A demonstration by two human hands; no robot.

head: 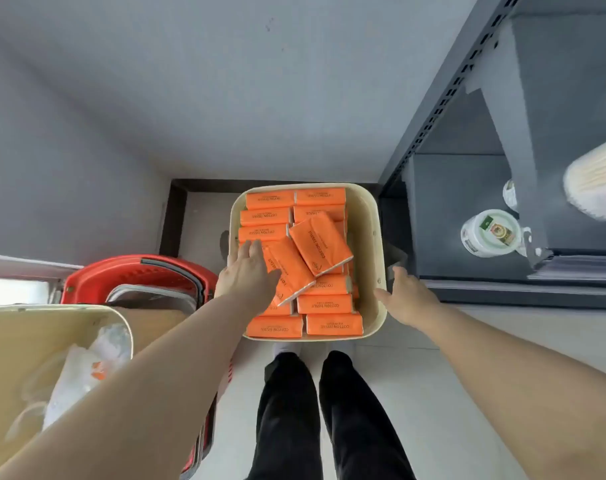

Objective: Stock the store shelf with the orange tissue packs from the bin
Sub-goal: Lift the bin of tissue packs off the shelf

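You reached into one cream bin (369, 230), a rounded square with smooth walls, standing on the pale tiled floor (204, 220) in front of your two black-trousered legs. At least twelve orange tissue packs (334, 325) showed inside it: ten lay flat in two columns, and two loose packs (320, 245) sat tilted across the top. Each was a soft rectangular pack in glossy wrap with dark print.

Your left hand (248, 275) lay palm down over the packs on the bin's left side, its fingers straight and grasping nothing. Your right hand (409, 297) was spread and relaxed just beside the bin's right rim, its thumb at the rim and nothing held.

The dark grey metal shelf (461, 216) stood just right of the bin, with only a narrow strip of floor between them. Its upright was punched with rows of slots. One round white tub (490, 233) with a printed lid sat on it. A bare patch of floor lay open to the left of the bin.

One red plastic basket (135, 271) and a second cream bin (35, 334), which held crumpled clear wrap, stood near your left arm.
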